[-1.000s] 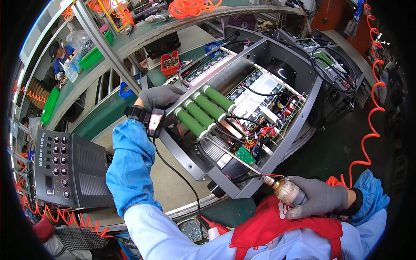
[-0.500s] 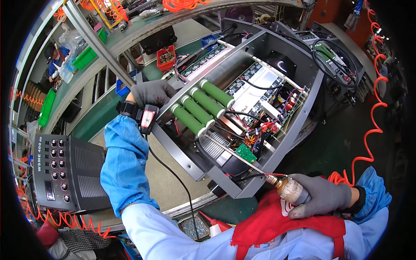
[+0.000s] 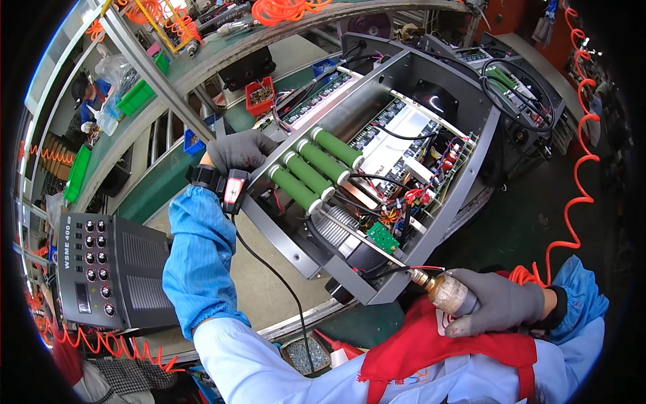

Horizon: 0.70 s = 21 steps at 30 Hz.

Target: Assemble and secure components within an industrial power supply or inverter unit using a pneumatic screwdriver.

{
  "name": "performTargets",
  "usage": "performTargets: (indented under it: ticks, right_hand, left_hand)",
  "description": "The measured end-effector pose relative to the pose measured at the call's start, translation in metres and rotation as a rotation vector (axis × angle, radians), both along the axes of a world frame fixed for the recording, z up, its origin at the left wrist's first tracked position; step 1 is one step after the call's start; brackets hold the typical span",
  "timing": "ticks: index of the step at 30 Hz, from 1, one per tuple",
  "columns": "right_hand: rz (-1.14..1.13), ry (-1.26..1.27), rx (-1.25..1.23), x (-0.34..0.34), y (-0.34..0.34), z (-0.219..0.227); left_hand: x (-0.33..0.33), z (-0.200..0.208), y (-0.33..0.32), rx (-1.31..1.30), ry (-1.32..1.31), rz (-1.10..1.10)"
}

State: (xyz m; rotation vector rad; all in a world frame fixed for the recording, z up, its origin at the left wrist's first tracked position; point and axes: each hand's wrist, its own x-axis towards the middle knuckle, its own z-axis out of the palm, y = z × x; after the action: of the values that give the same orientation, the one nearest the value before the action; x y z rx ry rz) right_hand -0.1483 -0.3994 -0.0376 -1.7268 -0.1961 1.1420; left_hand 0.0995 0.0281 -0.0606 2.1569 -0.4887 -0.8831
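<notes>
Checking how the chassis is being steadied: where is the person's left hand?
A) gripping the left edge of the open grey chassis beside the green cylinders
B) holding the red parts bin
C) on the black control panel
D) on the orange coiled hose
A: the gloved left hand grips the grey chassis wall beside the green cylinders.

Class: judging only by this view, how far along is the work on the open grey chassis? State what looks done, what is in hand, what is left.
Done: the three green resistors, circuit boards and wiring already sit inside the grey chassis. In hand: the left hand steadies the chassis edge while the right hand aims a long-shafted driver into its near end. Left: the chassis has no cover on, and loose wires show; which screws remain cannot be told.
</notes>
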Motion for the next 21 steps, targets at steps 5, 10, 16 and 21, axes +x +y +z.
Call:
performTargets:
  ticks: [5, 10, 16, 21]
  right_hand:
    - [0.008, -0.024, -0.005, 0.000, 0.000, -0.002]
    - [0.028, -0.091, -0.013, -0.001, -0.006, -0.013]
    - [0.005, -0.026, 0.019, 0.001, -0.005, -0.007]
    - [0.028, -0.003, -0.011, 0.002, -0.004, -0.006]
  left_hand:
    - [-0.003, -0.004, 0.004, -0.110, 0.067, 0.033]
    - [0.002, -0.011, 0.005, -0.117, 0.055, 0.026]
    - [0.002, -0.007, 0.003, -0.098, 0.074, 0.069]
    - [0.005, -0.012, 0.007, -0.135, 0.084, 0.040]
